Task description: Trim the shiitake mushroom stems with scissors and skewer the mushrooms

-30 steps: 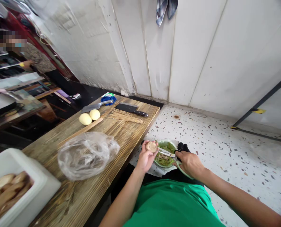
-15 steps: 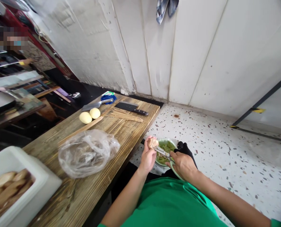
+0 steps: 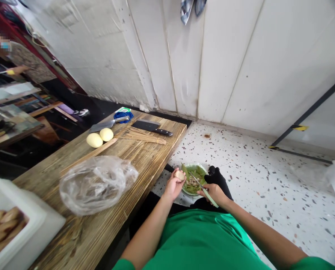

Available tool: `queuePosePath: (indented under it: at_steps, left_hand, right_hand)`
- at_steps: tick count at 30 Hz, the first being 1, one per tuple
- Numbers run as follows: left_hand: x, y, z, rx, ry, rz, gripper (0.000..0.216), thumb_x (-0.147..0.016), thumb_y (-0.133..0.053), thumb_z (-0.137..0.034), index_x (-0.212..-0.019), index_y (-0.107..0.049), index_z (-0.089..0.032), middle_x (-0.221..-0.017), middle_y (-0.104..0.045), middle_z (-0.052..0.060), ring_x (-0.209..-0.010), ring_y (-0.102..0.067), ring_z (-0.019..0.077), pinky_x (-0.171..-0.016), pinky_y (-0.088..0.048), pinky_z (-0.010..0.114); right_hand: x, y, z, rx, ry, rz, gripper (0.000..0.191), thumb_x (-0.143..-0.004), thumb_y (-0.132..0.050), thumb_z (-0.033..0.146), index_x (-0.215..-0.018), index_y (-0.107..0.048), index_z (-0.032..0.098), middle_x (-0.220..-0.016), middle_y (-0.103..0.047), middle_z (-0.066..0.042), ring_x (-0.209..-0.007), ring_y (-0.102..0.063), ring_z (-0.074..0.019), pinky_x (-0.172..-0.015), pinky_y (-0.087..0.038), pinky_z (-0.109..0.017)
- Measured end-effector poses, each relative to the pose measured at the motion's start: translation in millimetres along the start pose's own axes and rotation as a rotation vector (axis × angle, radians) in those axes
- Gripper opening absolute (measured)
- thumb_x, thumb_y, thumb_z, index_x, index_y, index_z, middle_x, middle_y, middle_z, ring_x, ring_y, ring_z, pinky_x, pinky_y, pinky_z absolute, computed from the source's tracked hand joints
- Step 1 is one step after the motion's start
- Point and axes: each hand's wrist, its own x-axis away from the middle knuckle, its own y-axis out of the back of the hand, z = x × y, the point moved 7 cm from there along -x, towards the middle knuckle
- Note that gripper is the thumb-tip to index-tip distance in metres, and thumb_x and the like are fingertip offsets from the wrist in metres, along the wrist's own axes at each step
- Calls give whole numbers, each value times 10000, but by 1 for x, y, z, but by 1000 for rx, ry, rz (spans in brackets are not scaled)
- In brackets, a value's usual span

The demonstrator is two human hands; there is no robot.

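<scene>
Left hand (image 3: 174, 187) closed round mushroom (image 3: 180, 175), right hand (image 3: 214, 193) round scissors (image 3: 212, 199), beside part-hidden bowl (image 3: 190, 194); worktop (image 3: 145, 167) edge to its left, open floor (image 3: 254, 176) beyond.

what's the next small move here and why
I'd probably bring the scissors in to the mushroom: the left hand holds it up at the edge of the green bowl with a pale face showing, while the right hand has the scissors' blades pointing over the bowl, apparently clear of the mushroom.
</scene>
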Motion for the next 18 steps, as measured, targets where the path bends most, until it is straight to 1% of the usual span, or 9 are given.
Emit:
queuePosePath:
  at_steps: [3,5,8,10,12,13,15,17,18]
  left_hand:
    - [5,-3,4,9,76,95,580,-527,-518,50,-1027,-642,-218,-1030,-673,49,-1043,-645,219,-963,-476,401]
    - [11,-7,3,14,110,157,525,-594,-542,17,-1055,-647,-210,-1064,-690,59,-1049,-653,229,-955,-495,403]
    - [18,-15,1,40,164,191,426,-687,-559,-81,-1093,-643,-179,-1124,-689,100,-1087,-647,257,-933,-519,407]
    - [24,-25,0,30,200,227,378,-745,-568,-147,-1118,-630,-154,-1141,-681,135,-1084,-649,272,-900,-534,400]
    - [29,-36,0,-15,196,241,357,-777,-581,-179,-1132,-613,-151,-1114,-687,143,-1028,-669,266,-832,-550,371]
    - [31,-41,0,-44,179,241,353,-788,-589,-187,-1139,-604,-158,-1090,-693,139,-988,-680,258,-787,-554,350]
    - [34,-48,0,-102,134,240,347,-802,-605,-212,-1146,-587,-172,-1045,-702,130,-910,-693,242,-708,-550,318]
    - [38,-54,0,-152,92,247,339,-800,-631,-243,-1128,-580,-176,-1014,-705,126,-859,-697,239,-669,-541,310]
    - [42,-56,0,-172,69,249,333,-790,-647,-252,-1108,-580,-178,-995,-707,120,-838,-698,237,-660,-538,310]
  right_hand:
    - [5,1,-13,-222,-96,-73,513,-769,-541,708,-628,-568,215,-423,-535,28,-324,-501,-152,-322,-378,-254]
    - [6,18,-19,-345,-134,-209,521,-749,-553,719,-638,-566,210,-407,-513,37,-322,-499,-151,-309,-371,-244]
    - [10,75,-30,-484,-156,-561,552,-855,-377,701,-783,-570,189,-434,-480,47,-371,-505,-139,-359,-412,-243]
    - [21,117,-37,-545,-149,-778,558,-905,-274,662,-920,-546,175,-524,-511,39,-449,-533,-130,-436,-465,-249]
    - [37,147,-40,-649,-88,-1010,482,-881,-415,633,-998,-535,181,-615,-555,32,-509,-552,-126,-491,-494,-255]
    - [39,152,-37,-659,-60,-1011,468,-859,-484,621,-1017,-547,186,-634,-568,30,-516,-553,-127,-490,-492,-255]
    - [37,145,-24,-583,-22,-879,467,-810,-587,601,-1026,-596,188,-636,-597,21,-518,-559,-138,-489,-491,-262]
    - [32,118,-8,-404,2,-685,475,-787,-613,600,-1014,-647,185,-668,-653,-11,-571,-605,-168,-547,-522,-291]
    - [30,103,-2,-319,22,-632,477,-776,-618,600,-1007,-665,184,-718,-689,-34,-625,-638,-192,-601,-542,-312]
